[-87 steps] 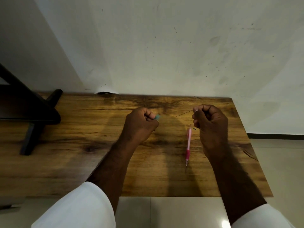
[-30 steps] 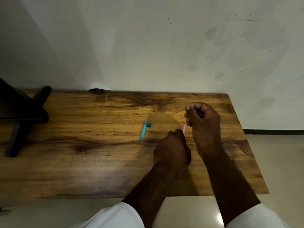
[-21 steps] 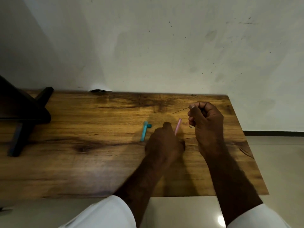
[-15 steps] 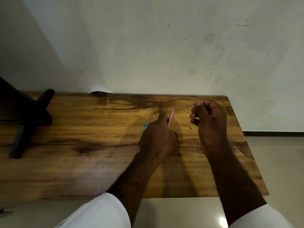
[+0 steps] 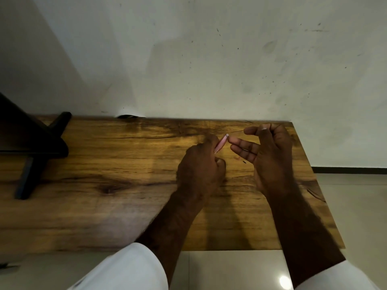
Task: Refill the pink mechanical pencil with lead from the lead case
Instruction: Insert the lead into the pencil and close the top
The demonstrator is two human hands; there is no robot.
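Observation:
My left hand [image 5: 200,170] is closed around the pink mechanical pencil [image 5: 221,143], which sticks up and to the right out of the fist, its top end near my right fingers. My right hand [image 5: 270,155] pinches a thin dark pencil lead [image 5: 237,131] between thumb and forefinger, the other fingers spread toward the pencil's top. The lead's free end points left, just above and right of the pencil's top end. The teal lead case is hidden behind my left hand.
The wooden table [image 5: 104,185] ends at the white wall behind and at its right edge [image 5: 314,174] beside my right hand. A black stand [image 5: 31,147] sits at the far left. Pale floor tiles [image 5: 230,268] lie below the front edge.
My left hand set down the teal lead case, picked up the pink pencil and raised it toward my right hand. My right hand kept the lead and has spread its lower fingers.

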